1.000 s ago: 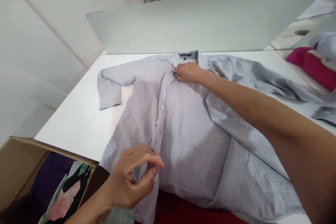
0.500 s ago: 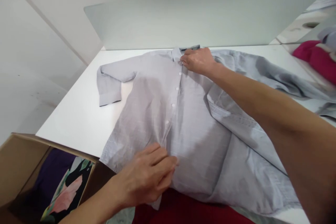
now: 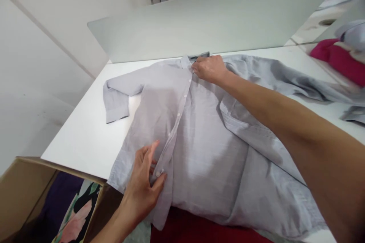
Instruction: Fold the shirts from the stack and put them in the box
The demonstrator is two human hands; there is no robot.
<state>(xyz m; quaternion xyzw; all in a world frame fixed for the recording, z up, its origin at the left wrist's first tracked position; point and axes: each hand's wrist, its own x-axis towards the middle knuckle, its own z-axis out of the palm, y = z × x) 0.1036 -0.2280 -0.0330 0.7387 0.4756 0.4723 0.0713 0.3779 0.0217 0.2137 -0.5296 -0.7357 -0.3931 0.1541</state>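
Note:
A light grey button-up shirt [image 3: 205,144] lies spread on the white table, front side up, with one sleeve bent at the left. My right hand [image 3: 208,69] is closed on the front edge of the shirt just below the collar [image 3: 186,62]. Down by the lower front, my left hand [image 3: 145,176] has its thumb and fingers apart at the button placket [image 3: 164,163], touching the cloth near a white button [image 3: 157,174]. The shirt's lower front corner hangs over the table's near edge.
An open cardboard box [image 3: 31,159] holding purple cloth [image 3: 61,193] and floral cloth [image 3: 78,216] stands at the lower left. A pale panel [image 3: 185,26] rises behind the table [image 3: 85,133]. Pink cloth [image 3: 339,59] lies at the far right.
My left hand has moved left, drawing the lower placket that way, and its fingers have gone from closed to spread. My right hand stays at the collar. The view has shifted slightly.

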